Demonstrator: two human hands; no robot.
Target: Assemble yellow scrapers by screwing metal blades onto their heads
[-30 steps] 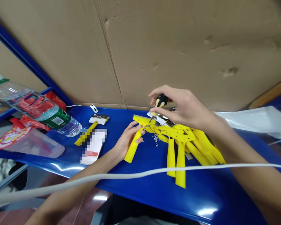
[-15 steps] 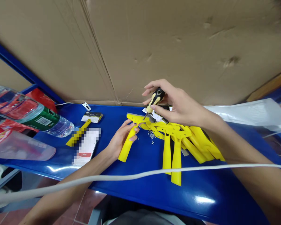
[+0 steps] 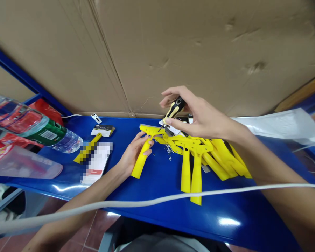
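The head view showed the left hand (image 3: 132, 152) closed around the neck of a yellow scraper (image 3: 138, 166), gripping it just below the crosswise head, with its handle slanting back toward the person. The right hand (image 3: 201, 117) had the dark and pale yellow handle of a screwdriver (image 3: 173, 110) pinched between thumb and curved fingers, the other fingertips loosely spread beyond it.

Compared with a second before, the screwdriver leaned over more, its handle end tipped further toward the right hand's palm. Its tip had stayed at the scraper's head, near the end closer to the right hand. That suggested the work at this one spot was still under way; whether the tip sat in a screw was too small to tell.

Beside the left hand, on its right, a scatter of tiny metal pieces (image 3: 169, 150) lay on the blue tabletop (image 3: 157, 182). Below the right hand and forearm spread a pile of yellow scrapers (image 3: 198, 147), apparently undisturbed. Well to the left hand's left stood a plastic bottle (image 3: 48, 134), tilted in the view.
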